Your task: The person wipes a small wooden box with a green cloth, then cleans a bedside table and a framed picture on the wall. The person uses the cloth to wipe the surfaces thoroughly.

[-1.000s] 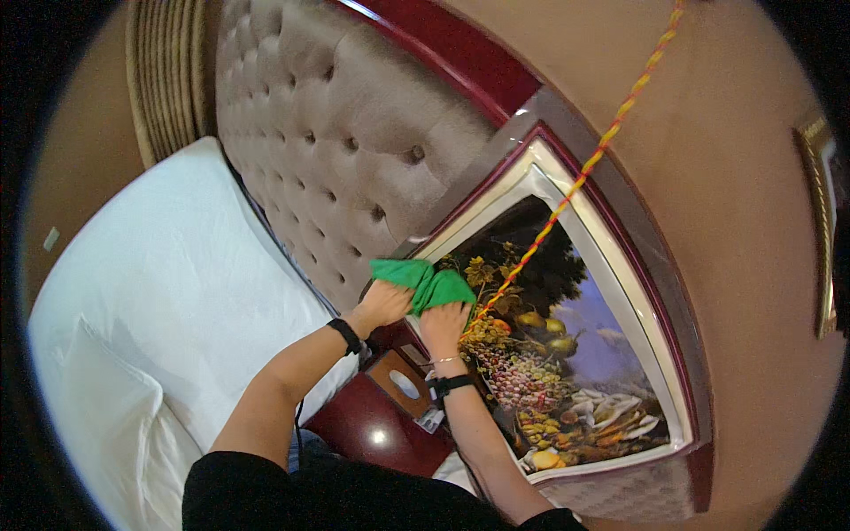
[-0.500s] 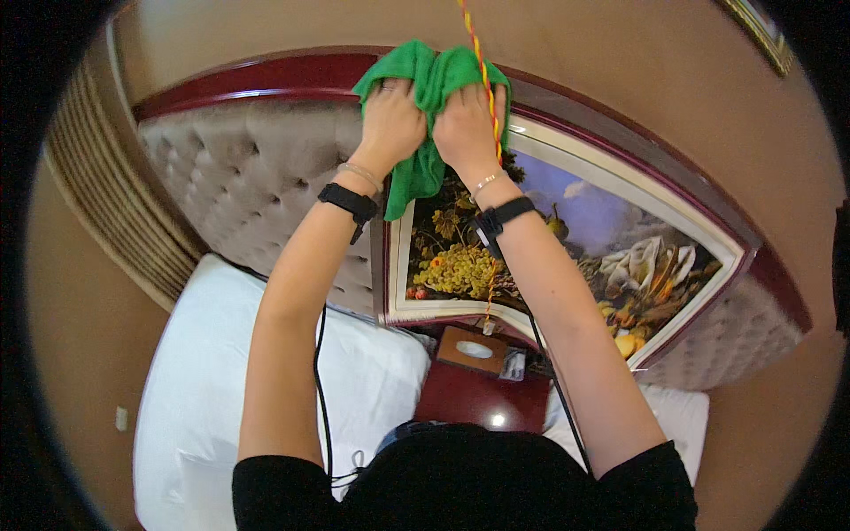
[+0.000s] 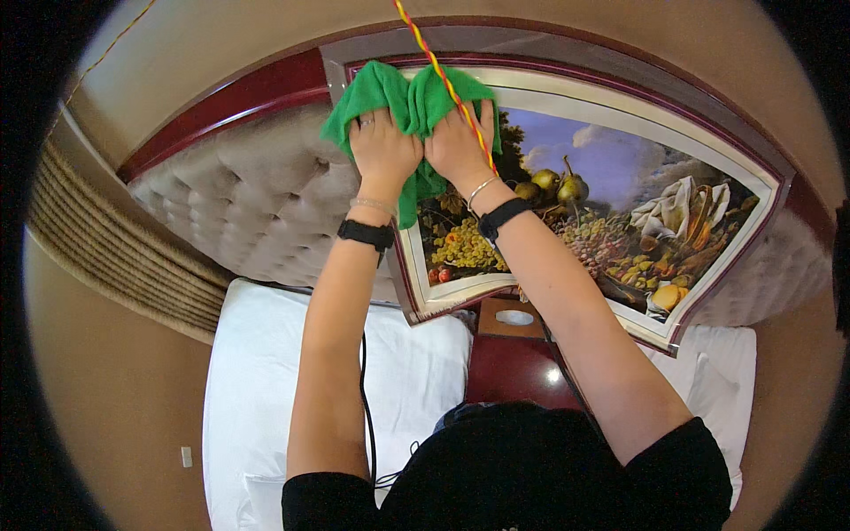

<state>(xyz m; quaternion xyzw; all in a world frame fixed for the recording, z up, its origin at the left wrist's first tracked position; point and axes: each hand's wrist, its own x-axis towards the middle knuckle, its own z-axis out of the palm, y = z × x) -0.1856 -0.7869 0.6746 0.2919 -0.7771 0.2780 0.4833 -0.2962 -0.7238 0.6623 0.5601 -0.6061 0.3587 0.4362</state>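
Side by side, both hands hold a green cloth (image 3: 379,87) against the upper left corner of a framed still-life picture (image 3: 620,159) on the wall. My left hand (image 3: 385,155) has its fingers tucked into folds of the cloth, close to the tufted grey headboard (image 3: 248,181). My right hand (image 3: 459,152) grips the cloth's right half, its fingertips partly covered. A fold hangs below the hands over the picture's left edge. In front of my right hand passes a red and yellow twisted cord (image 3: 431,55).
Dark red wooden trim (image 3: 257,102) curves along the headboard's top. Below are a dark red bedside table (image 3: 509,376), a brown tissue box (image 3: 492,319) and white beds on both sides, including the left bed (image 3: 336,345). A ribbed tan curtain (image 3: 124,252) hangs at left.
Both hands have brought the cloth down from the headboard's top trim onto the picture's upper left corner. The view has shifted, showing more of the picture.
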